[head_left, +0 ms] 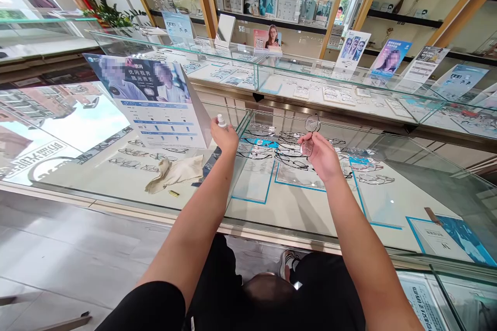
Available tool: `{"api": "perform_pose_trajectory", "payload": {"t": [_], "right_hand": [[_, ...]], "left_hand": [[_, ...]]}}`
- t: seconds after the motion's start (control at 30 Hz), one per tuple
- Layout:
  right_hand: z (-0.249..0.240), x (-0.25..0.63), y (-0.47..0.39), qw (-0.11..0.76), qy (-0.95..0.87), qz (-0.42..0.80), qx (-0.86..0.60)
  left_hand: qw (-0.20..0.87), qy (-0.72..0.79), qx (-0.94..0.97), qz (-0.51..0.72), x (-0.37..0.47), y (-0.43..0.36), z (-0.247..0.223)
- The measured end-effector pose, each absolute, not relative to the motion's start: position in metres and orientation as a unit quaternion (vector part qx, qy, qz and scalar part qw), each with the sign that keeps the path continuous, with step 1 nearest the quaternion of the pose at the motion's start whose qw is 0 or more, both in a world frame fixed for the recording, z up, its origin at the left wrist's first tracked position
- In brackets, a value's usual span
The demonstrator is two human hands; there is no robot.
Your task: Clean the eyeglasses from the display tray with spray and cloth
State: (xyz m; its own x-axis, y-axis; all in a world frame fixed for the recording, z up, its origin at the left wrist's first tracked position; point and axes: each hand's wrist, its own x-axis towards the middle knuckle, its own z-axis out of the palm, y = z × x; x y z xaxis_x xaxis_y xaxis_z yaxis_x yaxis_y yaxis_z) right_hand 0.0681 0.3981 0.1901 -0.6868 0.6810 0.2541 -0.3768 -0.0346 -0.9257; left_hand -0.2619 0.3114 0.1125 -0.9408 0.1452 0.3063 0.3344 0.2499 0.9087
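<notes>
My left hand [225, 137] is closed around a small white spray bottle [221, 121], whose nozzle pokes out above the fingers. In my right hand [322, 155] is a pair of eyeglasses [312, 123], pinched near the bridge and held turned on end, one lens above the other. The lower lens looks speckled, perhaps with droplets. Both hands are over the glass display counter. To the left of my left forearm, a crumpled beige cloth [174, 171] lies on the glass, with a small yellow-green item [173, 193] in front of it.
A tent-shaped advertising board [163, 114] stands left of my left hand. Rows of eyeglass frames [291, 158] lie inside the counter below my hands. A second glass case [256, 70] runs behind, carrying several upright cards. Shelves line the back wall.
</notes>
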Motion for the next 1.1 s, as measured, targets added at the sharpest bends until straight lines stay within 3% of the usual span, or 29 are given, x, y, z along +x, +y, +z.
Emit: {"api": "perform_pose_trajectory", "payload": {"t": [0.33,0.43,0.5,0.6,0.73,0.8,0.9,1.1], "right_hand": [[0.191,0.070,0.400,0.381,-0.559,0.728,-0.113],[0.189,0.071,0.403,0.387,-0.558,0.725,-0.115],[0.188,0.072,0.404,0.382,-0.560,0.726,-0.116],[0.187,0.072,0.404,0.381,-0.565,0.723,-0.117],[0.187,0.073,0.401,0.382,-0.564,0.724,-0.110],[0.187,0.073,0.400,0.383,-0.564,0.724,-0.105],[0.188,0.073,0.398,0.388,-0.569,0.718,-0.103],[0.190,0.074,0.394,0.381,-0.576,0.716,-0.106]], "left_hand": [[0.277,-0.752,-0.235,-0.550,-0.193,0.295,0.172],[0.274,-0.686,-0.305,-0.601,-0.159,0.266,0.203],[0.214,-0.665,-0.399,-0.594,-0.148,0.238,0.217],[0.095,-0.751,-0.458,-0.465,-0.162,0.188,0.222],[0.056,-0.918,-0.355,-0.165,-0.209,0.132,0.197],[0.019,-0.935,-0.337,-0.107,-0.225,0.116,0.178],[-0.009,-0.941,-0.319,-0.115,-0.232,0.105,0.154],[-0.079,-0.899,-0.193,-0.386,-0.236,0.097,0.149]]}}
